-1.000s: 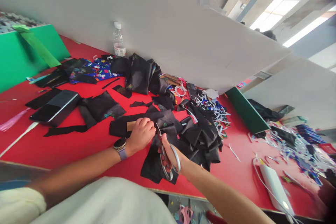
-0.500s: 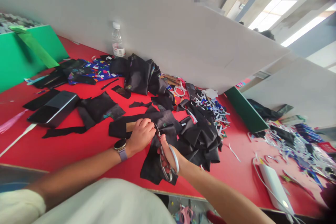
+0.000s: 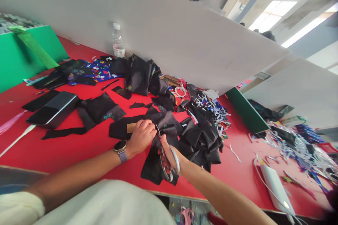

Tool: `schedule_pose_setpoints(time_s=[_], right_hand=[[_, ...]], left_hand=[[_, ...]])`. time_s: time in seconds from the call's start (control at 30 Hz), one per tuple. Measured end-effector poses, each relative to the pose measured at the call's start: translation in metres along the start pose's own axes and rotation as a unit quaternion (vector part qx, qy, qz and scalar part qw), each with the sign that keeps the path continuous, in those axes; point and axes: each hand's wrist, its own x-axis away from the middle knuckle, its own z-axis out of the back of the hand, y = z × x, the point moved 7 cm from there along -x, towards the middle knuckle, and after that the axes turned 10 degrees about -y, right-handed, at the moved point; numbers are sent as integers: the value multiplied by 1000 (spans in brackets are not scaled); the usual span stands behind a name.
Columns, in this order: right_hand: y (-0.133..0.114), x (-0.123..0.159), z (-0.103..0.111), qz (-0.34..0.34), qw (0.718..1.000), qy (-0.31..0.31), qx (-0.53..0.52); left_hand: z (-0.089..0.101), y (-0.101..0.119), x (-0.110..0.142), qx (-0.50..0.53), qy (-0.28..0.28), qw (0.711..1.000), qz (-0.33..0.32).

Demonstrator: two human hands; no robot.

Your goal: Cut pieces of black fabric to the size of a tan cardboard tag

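Bottle (image 3: 118,42) upright, far beyond grip, against white partition (image 3: 185,35). Patterned blue cloth (image 3: 101,71) up-left of grip, near bottle. Dark flat case (image 3: 54,108) well left of grip on red table (image 3: 66,147). Green board (image 3: 23,52) at far left. Pile of black scraps (image 3: 203,137) just right of grip. White cords (image 3: 181,91) beyond it. Paper strips (image 3: 298,144) far right. White device (image 3: 277,188) with cable, right, near table edge.
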Motion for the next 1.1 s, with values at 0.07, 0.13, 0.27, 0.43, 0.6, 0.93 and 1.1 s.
schedule_pose_setpoints(time_s=[0.07,0.13,0.27,0.43,0.6,0.93,1.1], right_hand=[[1,-1,1,-1,1000,5,-1],[2,-2,1,-2,1000,11,0],[1,-2,-1,3,1000,11,-9],[-1,-2,-2,7,1000,1,-10],[0,-2,-1,2,1000,11,-15],[-2,-2,-3,4,1000,2,-15],[-2,-2,-2,9,1000,10,-20]], left_hand=[[0,0,0,-5,8,1000,-1],[0,0,0,-7,9,1000,-3],[0,0,0,-6,10,1000,-4],[2,1,1,0,14,1000,-12],[3,1,1,3,15,1000,-13],[4,3,2,-8,36,999,-22],[3,2,2,-3,25,1000,-18]])
